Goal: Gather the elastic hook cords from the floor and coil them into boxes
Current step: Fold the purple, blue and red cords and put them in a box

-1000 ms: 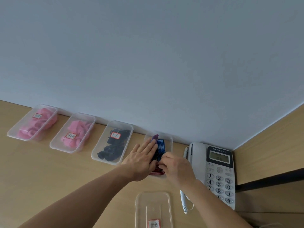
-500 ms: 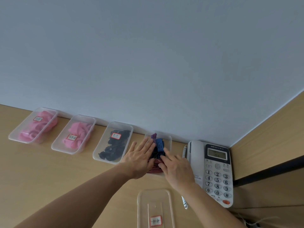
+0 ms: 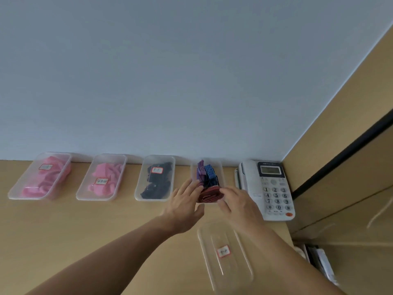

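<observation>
Boxes: four clear plastic boxes stand in one row against the wall on the wooden desk.
Pink boxes: two, the far-left box and the second box, each lidded, labelled and full of pink cords.
Black box: one, the third box, lidded, labelled, with black cords inside.
Open box: one, the fourth box, without a lid, just left of the telephone.
Cords in open box: three bundles; a purple cord and a blue-striped cord stand at the back, and a red-striped coil sits at the front end.
Left hand: fingers straight and together, laid against the left side of the red-striped coil, thumb spread away to the right.
Right hand: fingertips at the right end of the red-striped coil; too blurred to tell whether they pinch it or only press.
Loose lid: one, lying flat on the desk nearer the person, with one label, under the right forearm.
Labels: four in all, red-bordered.
</observation>
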`<state>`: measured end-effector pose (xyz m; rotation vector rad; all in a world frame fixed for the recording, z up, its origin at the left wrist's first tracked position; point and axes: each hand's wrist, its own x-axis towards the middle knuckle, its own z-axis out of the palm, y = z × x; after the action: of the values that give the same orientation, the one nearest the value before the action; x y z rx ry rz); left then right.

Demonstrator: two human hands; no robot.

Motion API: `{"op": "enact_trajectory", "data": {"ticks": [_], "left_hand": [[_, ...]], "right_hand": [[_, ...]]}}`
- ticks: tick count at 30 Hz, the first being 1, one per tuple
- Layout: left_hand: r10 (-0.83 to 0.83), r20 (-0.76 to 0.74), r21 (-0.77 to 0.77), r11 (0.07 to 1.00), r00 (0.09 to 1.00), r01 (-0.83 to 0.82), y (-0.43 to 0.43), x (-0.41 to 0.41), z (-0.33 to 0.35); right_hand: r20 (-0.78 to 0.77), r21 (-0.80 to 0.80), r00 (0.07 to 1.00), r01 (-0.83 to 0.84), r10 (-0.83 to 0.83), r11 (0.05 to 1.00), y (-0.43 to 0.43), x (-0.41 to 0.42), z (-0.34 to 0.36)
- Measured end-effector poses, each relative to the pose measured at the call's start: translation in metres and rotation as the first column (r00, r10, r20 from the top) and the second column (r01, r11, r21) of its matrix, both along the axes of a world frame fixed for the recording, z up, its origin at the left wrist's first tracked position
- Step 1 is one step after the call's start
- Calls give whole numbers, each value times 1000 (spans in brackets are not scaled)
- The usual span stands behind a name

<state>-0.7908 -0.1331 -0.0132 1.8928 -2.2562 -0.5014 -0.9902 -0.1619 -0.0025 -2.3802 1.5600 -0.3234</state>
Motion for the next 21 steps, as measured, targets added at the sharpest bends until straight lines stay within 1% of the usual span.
{"op": "enact_trajectory", "data": {"ticks": [5, 10, 12, 16, 19, 21], "left_hand": [[-85, -19, 25, 996, 996, 85, 31, 10, -7], [-167, 1, 102, 981, 986, 166, 64, 12, -17], [-177, -3, 138, 975, 984, 176, 71, 12, -20], [-155, -16, 199, 968, 988, 155, 76, 13, -24], [-134, -29, 231, 963, 991, 137, 81, 16, -28], [-128, -25, 248, 960, 991, 130, 82, 19, -29]], "right_hand": [[-69, 125, 985, 169, -161, 978, 57, 2, -14], [-231, 293, 922, 371, -312, 881, 101, -4, -34], [-275, 290, 892, 432, -358, 854, 111, -4, -40], [-330, 217, 851, 489, -408, 845, 115, 1, -47], [-318, 228, 825, 545, -468, 807, 117, 9, -49], [-318, 263, 807, 579, -497, 772, 116, 12, -47]]}}
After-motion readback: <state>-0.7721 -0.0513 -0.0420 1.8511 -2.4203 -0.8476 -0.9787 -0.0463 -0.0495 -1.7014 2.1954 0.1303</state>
